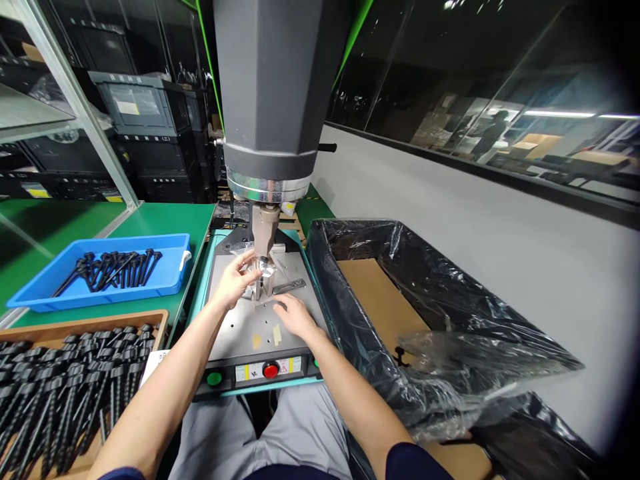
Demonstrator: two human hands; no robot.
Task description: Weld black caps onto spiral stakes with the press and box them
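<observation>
Below the press head of a large grey machine (267, 87), a tapered metal tool (265, 230) points down at a small upright metal fixture (263, 287). My left hand (234, 280) reaches in from the left, thumb and fingers curled around a small shiny, partly dark part (264, 265) at the top of the fixture. Its exact kind is too small to make out. To the right, my right hand (295, 315) lies low over the grey base plate (240, 340), fingers loosely stretched toward the fixture's foot, holding nothing visible.
A red button (271, 369) and a green button (214, 379) sit on the front panel. On the left stand a blue tray (45, 293) of black plug-like parts and a brown box (163, 320) of black ribbed parts. A black-lined carton (380, 293) stands right.
</observation>
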